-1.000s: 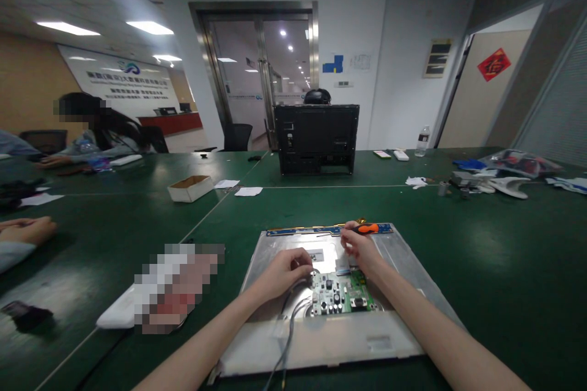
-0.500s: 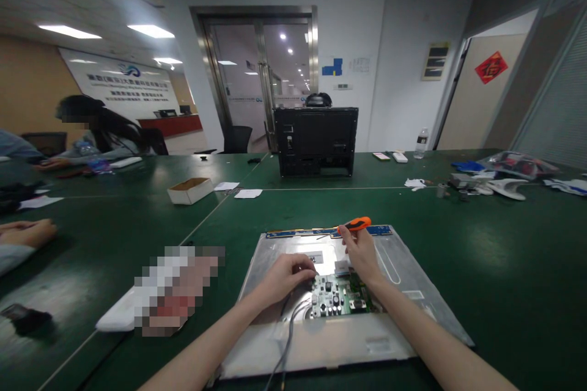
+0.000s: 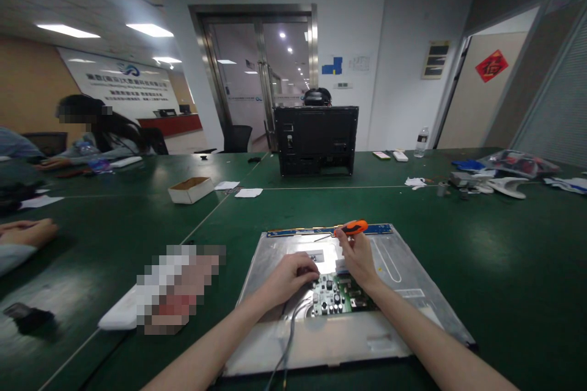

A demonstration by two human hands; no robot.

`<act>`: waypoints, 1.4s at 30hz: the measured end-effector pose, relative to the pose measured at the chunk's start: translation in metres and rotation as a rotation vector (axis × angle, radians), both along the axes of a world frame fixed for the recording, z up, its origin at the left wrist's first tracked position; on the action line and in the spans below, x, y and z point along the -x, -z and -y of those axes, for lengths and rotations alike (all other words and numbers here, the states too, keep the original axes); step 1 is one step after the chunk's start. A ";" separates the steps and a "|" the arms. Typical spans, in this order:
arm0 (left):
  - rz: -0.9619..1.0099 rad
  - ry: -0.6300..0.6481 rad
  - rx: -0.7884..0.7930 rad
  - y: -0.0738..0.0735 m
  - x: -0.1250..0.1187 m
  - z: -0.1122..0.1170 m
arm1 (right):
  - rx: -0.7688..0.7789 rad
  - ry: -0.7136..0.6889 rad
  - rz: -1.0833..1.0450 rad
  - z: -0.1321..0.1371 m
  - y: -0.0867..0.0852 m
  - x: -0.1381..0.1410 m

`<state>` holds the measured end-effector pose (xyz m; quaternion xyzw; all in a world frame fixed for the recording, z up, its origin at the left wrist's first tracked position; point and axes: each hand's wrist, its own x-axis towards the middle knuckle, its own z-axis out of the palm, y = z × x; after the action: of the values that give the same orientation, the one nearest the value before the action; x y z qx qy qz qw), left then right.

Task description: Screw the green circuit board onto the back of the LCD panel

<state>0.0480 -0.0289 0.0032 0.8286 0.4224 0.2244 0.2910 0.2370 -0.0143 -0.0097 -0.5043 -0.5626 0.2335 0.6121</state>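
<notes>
My right hand [image 3: 359, 258] is closed around the orange and black handle of a screwdriver [image 3: 355, 228]. Its thin shaft points left, above the upper part of a flat metal display panel [image 3: 426, 311]. A green circuit board [image 3: 331, 296] sits on the panel's lower middle, partly under my right wrist. At the board's upper left corner, my left hand [image 3: 293, 278] has its fingers curled and pinched; whatever lies between them is hidden. Dark cables [image 3: 290, 339] run from beside the board over the panel's near edge. A blue strip board [image 3: 378, 229] lines the far edge.
A black monitor housing [image 3: 316, 140] stands upright at the back. To the left are an open cardboard box [image 3: 191, 190], a white object [image 3: 121, 308] and another person's hand [image 3: 30, 233]. Tools and plastic bags [image 3: 518, 165] lie at the right rear, near a bottle [image 3: 420, 142].
My right hand has shifted slightly left with the screwdriver, whose handle sits a little lower and whose shaft reaches further left. My left hand has edged slightly right at the board's corner.
</notes>
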 end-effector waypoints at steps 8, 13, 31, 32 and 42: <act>0.009 -0.022 0.021 -0.004 0.000 0.001 | 0.012 -0.011 0.047 0.000 0.003 0.001; 0.022 -0.055 0.022 -0.005 -0.002 0.002 | 0.039 -0.031 0.053 -0.002 0.003 0.000; 0.042 0.022 0.056 -0.002 0.002 -0.002 | 0.050 -0.040 0.009 -0.003 0.001 0.001; 0.044 0.003 0.059 -0.001 0.002 -0.002 | 0.050 -0.044 0.006 -0.003 0.002 0.001; 0.008 -0.001 0.042 -0.003 0.006 -0.003 | 0.052 -0.052 -0.016 -0.006 0.006 -0.001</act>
<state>0.0425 -0.0258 0.0058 0.8212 0.4262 0.2191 0.3099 0.2385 -0.0078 -0.0160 -0.5036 -0.5643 0.2677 0.5969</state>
